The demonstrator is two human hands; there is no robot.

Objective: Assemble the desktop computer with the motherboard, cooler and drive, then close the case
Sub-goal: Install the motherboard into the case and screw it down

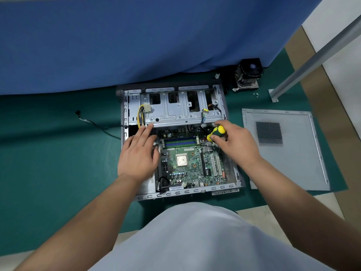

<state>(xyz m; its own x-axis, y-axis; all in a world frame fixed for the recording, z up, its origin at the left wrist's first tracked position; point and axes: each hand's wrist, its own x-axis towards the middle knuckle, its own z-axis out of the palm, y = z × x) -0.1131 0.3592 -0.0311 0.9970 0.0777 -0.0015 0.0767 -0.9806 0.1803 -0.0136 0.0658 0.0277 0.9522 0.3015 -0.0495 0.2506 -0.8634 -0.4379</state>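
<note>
case (pixel 176 111): bare grey sheet metal, dull satin, stamped with ribs and slots
side panel (pixel 287 151): grey sheet metal, matt, with a dark perforated mesh patch
motherboard (pixel 187 163): green circuit board, slightly glossy; a bright metal square at its middle
screwdriver (pixel 216 132): yellow and black handle, looks like smooth plastic or rubber
cooler (pixel 248 75): black plastic fan over thin metal fins
cables (pixel 141 114): yellow and black plastic-sheathed wire, white plastic plug
mat (pixel 58 153): dark green, matt, cloth-like
cloth (pixel 136 40): blue fabric, matt, smooth
rail (pixel 320 55): silvery metal, brushed sheen
floor (pixel 304 61): tan and pale tiles, smooth
garment (pixel 195 241): pale grey cloth, soft and matt
</note>
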